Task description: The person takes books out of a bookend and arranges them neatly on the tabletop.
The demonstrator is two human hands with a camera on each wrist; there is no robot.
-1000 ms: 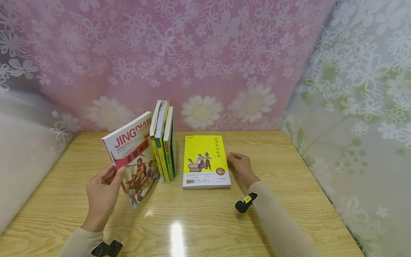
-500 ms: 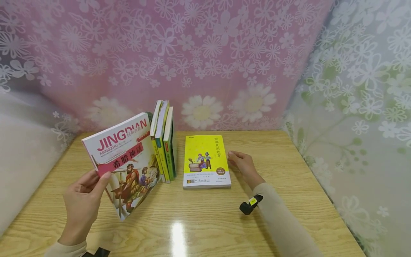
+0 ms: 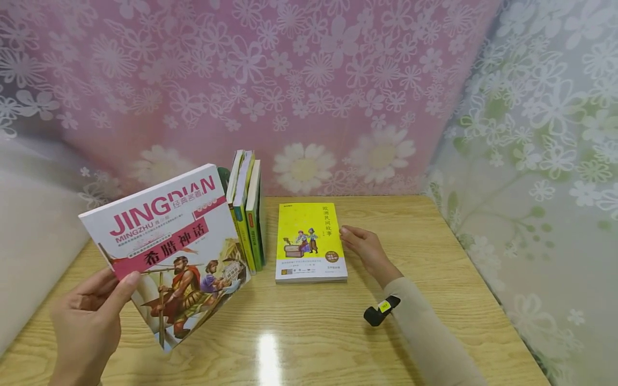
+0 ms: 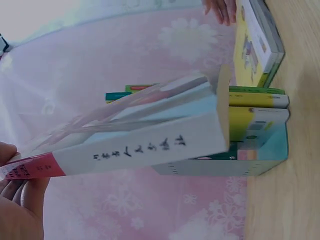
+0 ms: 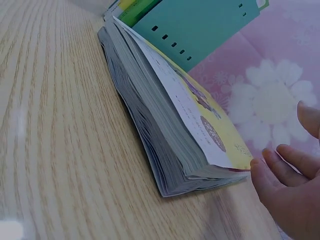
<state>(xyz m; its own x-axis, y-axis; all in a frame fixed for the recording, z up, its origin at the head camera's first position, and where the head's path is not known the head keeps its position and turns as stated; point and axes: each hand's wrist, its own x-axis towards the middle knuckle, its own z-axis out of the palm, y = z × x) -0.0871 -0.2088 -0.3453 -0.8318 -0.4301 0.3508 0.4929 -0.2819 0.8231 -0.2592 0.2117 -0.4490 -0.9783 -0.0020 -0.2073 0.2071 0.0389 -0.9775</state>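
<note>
My left hand (image 3: 89, 316) pinches the spine edge of a white paperback book (image 3: 169, 257) with a red band and painted figures on its cover. The book is tilted and held up to the left of the upright books. In the left wrist view, its spine (image 4: 135, 150) faces the camera. My right hand (image 3: 367, 252) is beside a yellow-covered book (image 3: 309, 230), fingertips right at its right edge. In the right wrist view, those fingers are loosely extended, and the yellow book lies flat on top of another thick book (image 5: 140, 125).
Several books (image 3: 248, 220) stand upright at the table's centre-left, spines toward me. A teal bookend (image 5: 200, 30) with small slots holds them. The wooden table (image 3: 309, 332) meets a pink flowered curtain (image 3: 289, 80) behind and a pale one (image 3: 541, 161) at right.
My left hand has moved left and nearer to me, drawing the white paperback away from the upright books and turning its cover more toward me. The right hand has stayed by the yellow book.
</note>
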